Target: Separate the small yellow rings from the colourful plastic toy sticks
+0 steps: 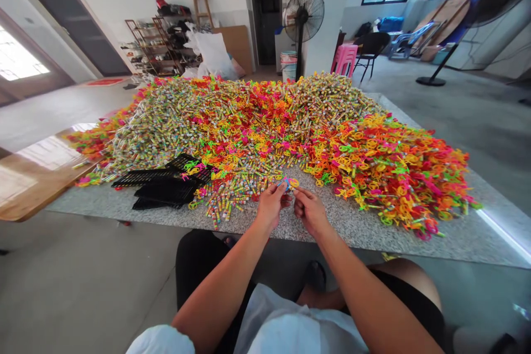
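Over tabletop (340,229) | piece (293,182) between hands (270,206) (312,212) | axis roughly crosswise, yellow end right

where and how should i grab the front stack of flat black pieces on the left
Probably by the near edge of the front black stack, towards its left corner, coming from the near side of the speckled table. The pieces lie flat and that edge faces the table's front rim, while small printed sticks lie close to the right end.
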`<state>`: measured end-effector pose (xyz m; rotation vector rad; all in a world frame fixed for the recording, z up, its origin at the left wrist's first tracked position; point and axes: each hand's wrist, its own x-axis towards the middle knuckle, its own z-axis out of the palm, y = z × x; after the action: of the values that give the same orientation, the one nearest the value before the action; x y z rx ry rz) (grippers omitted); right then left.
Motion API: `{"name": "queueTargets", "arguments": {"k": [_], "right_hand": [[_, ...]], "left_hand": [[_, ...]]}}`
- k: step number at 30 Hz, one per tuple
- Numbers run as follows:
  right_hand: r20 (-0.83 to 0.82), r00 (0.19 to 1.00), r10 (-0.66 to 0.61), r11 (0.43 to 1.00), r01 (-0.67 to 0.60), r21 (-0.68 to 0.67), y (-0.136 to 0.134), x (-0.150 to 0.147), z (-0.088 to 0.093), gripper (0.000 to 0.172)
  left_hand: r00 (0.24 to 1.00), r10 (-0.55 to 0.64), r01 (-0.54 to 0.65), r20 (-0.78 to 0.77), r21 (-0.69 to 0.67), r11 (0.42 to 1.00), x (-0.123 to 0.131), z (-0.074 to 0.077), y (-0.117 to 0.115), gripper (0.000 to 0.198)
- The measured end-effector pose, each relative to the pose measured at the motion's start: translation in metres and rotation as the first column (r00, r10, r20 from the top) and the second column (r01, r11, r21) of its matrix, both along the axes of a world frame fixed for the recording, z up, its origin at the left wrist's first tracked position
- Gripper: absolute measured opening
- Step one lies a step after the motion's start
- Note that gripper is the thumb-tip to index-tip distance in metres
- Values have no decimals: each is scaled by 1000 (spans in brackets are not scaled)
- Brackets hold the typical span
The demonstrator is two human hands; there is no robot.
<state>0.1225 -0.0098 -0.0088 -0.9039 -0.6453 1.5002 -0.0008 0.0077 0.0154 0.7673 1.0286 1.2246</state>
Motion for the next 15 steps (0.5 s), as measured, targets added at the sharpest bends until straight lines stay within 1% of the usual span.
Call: {"name": "queueTargets", "arguments": {"k": [3,6,8,12,15], "right_hand": [[-7,1000,-24,999,24,26,4,6,4,38],[-2,1000,-27,999,27,46,6,8,8,37],[12,1000,-23,999,23,46,5,8,8,38],[67,997,-32,999,30,25,3,9,6,39],[171,985,-7,1000,3,23,2,12,2,40]], "left_hand": [[998,-35,38,-59,53,998,1,1,-2,46],[979,-141,158,-147,107,982,0,-4,-6,46],[966,-198,221,-167,138,965,-2,-8,-9,46],[964,-210,232,-161,134,963,-4,-12,-12,47],[964,-227,242,-138,104,965,-5,-14,-15,47]]}}
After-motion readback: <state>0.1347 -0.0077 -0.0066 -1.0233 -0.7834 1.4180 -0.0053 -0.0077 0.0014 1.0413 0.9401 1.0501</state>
